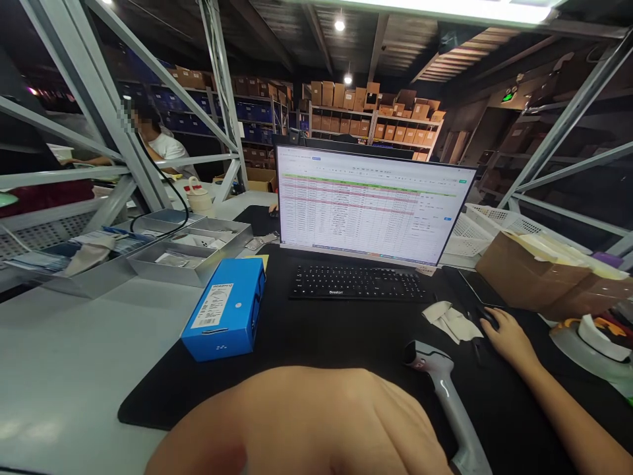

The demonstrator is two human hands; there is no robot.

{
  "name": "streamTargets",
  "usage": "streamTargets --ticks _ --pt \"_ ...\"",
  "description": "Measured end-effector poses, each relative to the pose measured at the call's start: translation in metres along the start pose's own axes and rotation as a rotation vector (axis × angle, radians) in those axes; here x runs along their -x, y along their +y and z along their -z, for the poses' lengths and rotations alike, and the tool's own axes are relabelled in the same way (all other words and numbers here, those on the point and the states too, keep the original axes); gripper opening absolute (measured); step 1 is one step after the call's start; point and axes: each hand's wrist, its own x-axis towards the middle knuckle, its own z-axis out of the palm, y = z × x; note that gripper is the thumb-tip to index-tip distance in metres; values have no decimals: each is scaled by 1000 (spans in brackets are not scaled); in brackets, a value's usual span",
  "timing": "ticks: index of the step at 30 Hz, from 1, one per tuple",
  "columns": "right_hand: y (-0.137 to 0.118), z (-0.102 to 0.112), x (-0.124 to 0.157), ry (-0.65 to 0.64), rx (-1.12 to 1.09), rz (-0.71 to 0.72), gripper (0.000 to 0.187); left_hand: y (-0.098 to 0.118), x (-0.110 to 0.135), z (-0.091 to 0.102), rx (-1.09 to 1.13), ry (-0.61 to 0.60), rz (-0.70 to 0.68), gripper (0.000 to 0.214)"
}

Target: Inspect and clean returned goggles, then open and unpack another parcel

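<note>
My right hand rests over a black computer mouse at the right of the black desk mat. Close to the camera, my left hand fills the bottom middle, its back and knuckles showing. The fingers of that hand are out of sight, so what they do is hidden. Beyond it lies a grey barcode scanner. A blue box with a white label stands left on the mat. A black keyboard sits before a monitor showing a spreadsheet. A crumpled white cloth or tissue lies near the mouse.
Grey trays with small packets stand at the left. Cardboard boxes and white baskets are at the right, near a tape dispenser. Metal posts frame the desk. A person sits at the back left; shelves stand behind.
</note>
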Motion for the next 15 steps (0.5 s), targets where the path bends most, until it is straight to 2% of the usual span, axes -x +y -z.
streamTargets --ticks 6,15 --pt "6 -4 0 3 -5 10 57 -7 5 1 -31 -54 -60 60" --pt "6 -4 0 -20 4 -18 61 14 -11 4 -89 -32 11 58"
